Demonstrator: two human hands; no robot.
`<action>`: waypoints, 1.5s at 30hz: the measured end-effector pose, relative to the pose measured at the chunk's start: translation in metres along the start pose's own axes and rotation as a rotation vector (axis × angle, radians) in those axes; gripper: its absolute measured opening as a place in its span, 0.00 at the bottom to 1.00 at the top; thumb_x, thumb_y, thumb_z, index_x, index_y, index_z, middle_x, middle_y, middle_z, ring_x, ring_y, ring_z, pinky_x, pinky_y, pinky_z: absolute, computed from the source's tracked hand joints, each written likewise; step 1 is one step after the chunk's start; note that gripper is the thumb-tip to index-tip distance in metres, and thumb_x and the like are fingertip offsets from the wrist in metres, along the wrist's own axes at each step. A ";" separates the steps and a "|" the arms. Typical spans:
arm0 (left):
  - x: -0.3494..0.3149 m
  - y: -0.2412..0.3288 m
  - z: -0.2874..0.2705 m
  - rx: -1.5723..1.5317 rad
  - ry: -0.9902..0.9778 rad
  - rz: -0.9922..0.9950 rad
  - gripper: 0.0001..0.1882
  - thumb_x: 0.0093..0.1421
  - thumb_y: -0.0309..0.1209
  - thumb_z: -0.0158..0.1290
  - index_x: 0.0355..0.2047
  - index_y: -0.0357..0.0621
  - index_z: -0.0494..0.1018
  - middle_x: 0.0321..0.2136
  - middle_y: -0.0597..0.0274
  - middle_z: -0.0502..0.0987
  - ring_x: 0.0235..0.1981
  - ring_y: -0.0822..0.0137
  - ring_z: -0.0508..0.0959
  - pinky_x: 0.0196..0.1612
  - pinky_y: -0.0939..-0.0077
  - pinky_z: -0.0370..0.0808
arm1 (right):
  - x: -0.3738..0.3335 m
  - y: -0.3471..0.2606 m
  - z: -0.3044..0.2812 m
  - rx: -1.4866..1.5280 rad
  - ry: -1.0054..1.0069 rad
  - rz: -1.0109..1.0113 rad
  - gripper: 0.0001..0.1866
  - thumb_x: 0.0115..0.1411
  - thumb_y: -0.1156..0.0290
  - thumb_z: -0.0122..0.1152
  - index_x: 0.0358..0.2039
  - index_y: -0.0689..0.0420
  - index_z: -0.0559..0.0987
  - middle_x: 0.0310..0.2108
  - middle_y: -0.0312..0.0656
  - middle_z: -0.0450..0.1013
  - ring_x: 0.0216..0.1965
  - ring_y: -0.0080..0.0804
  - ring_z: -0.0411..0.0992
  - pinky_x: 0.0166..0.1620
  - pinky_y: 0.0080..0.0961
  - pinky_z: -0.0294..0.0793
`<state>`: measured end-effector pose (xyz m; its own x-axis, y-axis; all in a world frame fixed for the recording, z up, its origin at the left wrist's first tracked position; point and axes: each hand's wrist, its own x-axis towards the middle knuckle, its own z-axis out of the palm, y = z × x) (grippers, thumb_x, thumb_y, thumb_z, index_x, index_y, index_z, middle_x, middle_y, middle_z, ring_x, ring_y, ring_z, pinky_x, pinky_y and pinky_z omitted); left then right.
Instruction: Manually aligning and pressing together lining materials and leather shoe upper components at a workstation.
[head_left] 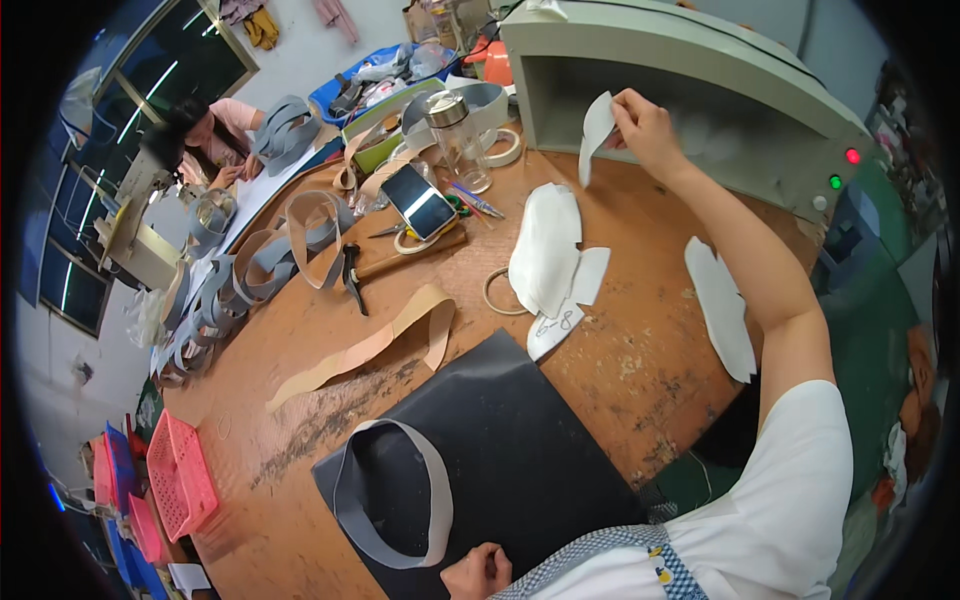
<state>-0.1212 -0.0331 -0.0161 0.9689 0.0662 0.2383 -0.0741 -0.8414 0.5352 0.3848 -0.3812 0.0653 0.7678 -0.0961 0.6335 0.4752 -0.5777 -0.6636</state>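
My right hand (643, 130) reaches out to the front of the pale machine's opening. A thin, curved white piece (597, 128) is pinched between its fingers and hangs down over the table. My left hand (477, 573) lies curled up at the lower edge of the black mat (520, 440), with nothing visible in it. Close beside it, a grey fabric band (437, 500) stands on the mat as a loop. A stack of white shaped pieces (545, 240) sits mid-table, with a marked white piece (552, 330) partly under it. Another white piece (718, 310) lies by my right forearm.
The pale machine (680, 50) with red and green lights stands at the back right. A glass bottle (462, 145), a phone (418, 202), a hammer (410, 255) and a tan strip (370, 345) lie about. Grey loops (240, 280) line the left, near a pink basket (180, 475). Another person (215, 140) sits beyond.
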 end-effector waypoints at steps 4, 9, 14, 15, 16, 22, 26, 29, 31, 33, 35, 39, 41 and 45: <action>0.003 0.001 -0.005 -0.089 0.099 0.088 0.05 0.56 0.26 0.61 0.33 0.45 0.77 0.14 0.63 0.73 0.12 0.66 0.73 0.18 0.72 0.71 | -0.019 -0.057 -0.025 0.034 -0.152 0.039 0.09 0.66 0.72 0.51 0.31 0.63 0.76 0.21 0.43 0.77 0.18 0.30 0.78 0.24 0.25 0.76; -0.008 -0.009 0.004 -0.060 0.139 0.070 0.05 0.56 0.26 0.61 0.33 0.45 0.78 0.14 0.64 0.73 0.12 0.69 0.74 0.18 0.75 0.71 | 0.010 -0.019 -0.030 0.017 -0.036 0.048 0.09 0.67 0.72 0.50 0.34 0.63 0.76 0.22 0.41 0.77 0.22 0.28 0.80 0.23 0.22 0.77; -0.017 -0.013 0.007 -0.024 0.114 0.028 0.05 0.57 0.28 0.61 0.34 0.46 0.78 0.14 0.63 0.74 0.12 0.68 0.74 0.18 0.74 0.72 | 0.057 0.027 0.001 0.007 -0.008 0.235 0.11 0.68 0.69 0.50 0.38 0.63 0.76 0.22 0.41 0.76 0.22 0.30 0.80 0.22 0.22 0.77; -0.021 -0.017 0.009 -0.005 0.081 -0.008 0.05 0.57 0.29 0.61 0.34 0.47 0.78 0.14 0.63 0.74 0.12 0.67 0.75 0.18 0.73 0.73 | 0.064 0.034 0.007 0.083 -0.034 0.297 0.11 0.69 0.68 0.50 0.40 0.63 0.76 0.24 0.42 0.77 0.21 0.30 0.80 0.22 0.22 0.76; -0.026 -0.020 0.009 0.021 0.049 -0.052 0.05 0.57 0.30 0.62 0.34 0.48 0.78 0.14 0.63 0.75 0.13 0.67 0.75 0.18 0.72 0.73 | 0.070 0.036 0.020 0.167 -0.067 0.361 0.12 0.69 0.67 0.50 0.42 0.62 0.76 0.25 0.42 0.77 0.20 0.30 0.79 0.21 0.22 0.76; -0.026 -0.021 0.004 0.043 0.000 -0.140 0.07 0.55 0.32 0.63 0.34 0.50 0.78 0.14 0.63 0.75 0.13 0.67 0.76 0.19 0.71 0.74 | 0.088 0.037 0.036 0.401 -0.219 0.473 0.15 0.70 0.61 0.50 0.50 0.56 0.72 0.29 0.33 0.69 0.22 0.21 0.73 0.22 0.17 0.67; -0.023 -0.029 0.002 0.078 -0.002 -0.041 0.08 0.54 0.32 0.65 0.34 0.51 0.79 0.13 0.63 0.75 0.14 0.66 0.76 0.19 0.71 0.74 | 0.094 0.060 0.037 0.301 -0.262 0.418 0.13 0.70 0.61 0.50 0.47 0.56 0.75 0.30 0.35 0.73 0.21 0.24 0.75 0.21 0.17 0.68; -0.021 -0.021 -0.003 0.099 -0.049 -0.116 0.09 0.52 0.31 0.65 0.34 0.51 0.78 0.14 0.63 0.75 0.14 0.66 0.76 0.20 0.71 0.74 | 0.094 0.094 0.069 0.204 -0.194 0.428 0.12 0.70 0.64 0.50 0.47 0.55 0.77 0.31 0.39 0.76 0.23 0.27 0.79 0.23 0.19 0.73; -0.018 -0.017 -0.007 0.093 -0.126 -0.063 0.10 0.52 0.31 0.66 0.34 0.51 0.79 0.14 0.63 0.75 0.15 0.66 0.76 0.20 0.71 0.74 | 0.111 0.126 0.088 0.206 -0.163 0.429 0.11 0.69 0.66 0.50 0.47 0.54 0.77 0.31 0.39 0.77 0.25 0.30 0.81 0.25 0.21 0.76; -0.026 -0.024 -0.012 0.081 -0.171 -0.071 0.10 0.53 0.32 0.66 0.35 0.51 0.78 0.14 0.63 0.75 0.15 0.66 0.76 0.20 0.71 0.74 | 0.140 0.142 0.096 -0.105 -0.049 0.332 0.17 0.54 0.67 0.69 0.45 0.53 0.80 0.38 0.41 0.80 0.35 0.36 0.81 0.38 0.32 0.80; -0.050 -0.053 -0.009 -0.057 -0.260 -0.046 0.16 0.55 0.32 0.65 0.42 0.45 0.75 0.18 0.64 0.76 0.18 0.70 0.77 0.22 0.74 0.74 | 0.155 0.153 0.099 -0.195 -0.040 0.351 0.23 0.48 0.68 0.71 0.48 0.51 0.80 0.43 0.43 0.80 0.44 0.40 0.79 0.47 0.37 0.78; -0.085 -0.098 -0.010 -0.060 -0.317 -0.088 0.16 0.55 0.33 0.65 0.42 0.45 0.75 0.19 0.64 0.77 0.19 0.70 0.77 0.22 0.74 0.74 | 0.139 0.145 0.129 0.083 0.010 0.477 0.20 0.61 0.69 0.54 0.54 0.58 0.75 0.39 0.45 0.80 0.35 0.34 0.81 0.39 0.29 0.80; -0.093 -0.109 -0.010 -0.084 -0.333 -0.092 0.16 0.55 0.33 0.65 0.43 0.46 0.75 0.20 0.64 0.77 0.19 0.70 0.78 0.23 0.74 0.74 | 0.130 0.160 0.117 -0.164 0.051 0.374 0.19 0.60 0.69 0.55 0.52 0.56 0.77 0.38 0.44 0.80 0.35 0.35 0.81 0.41 0.30 0.79; -0.111 -0.126 -0.010 -0.125 -0.365 -0.119 0.16 0.56 0.34 0.65 0.43 0.46 0.75 0.21 0.64 0.77 0.20 0.69 0.78 0.24 0.75 0.75 | 0.099 0.196 0.047 -0.566 -0.114 0.217 0.13 0.57 0.66 0.57 0.42 0.48 0.83 0.37 0.42 0.80 0.38 0.38 0.80 0.42 0.33 0.77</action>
<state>-0.2214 0.0712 -0.1021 0.9909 -0.0544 -0.1230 0.0377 -0.7660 0.6418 0.5745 -0.4657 -0.0205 0.8773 -0.1909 0.4404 0.0247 -0.8984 -0.4386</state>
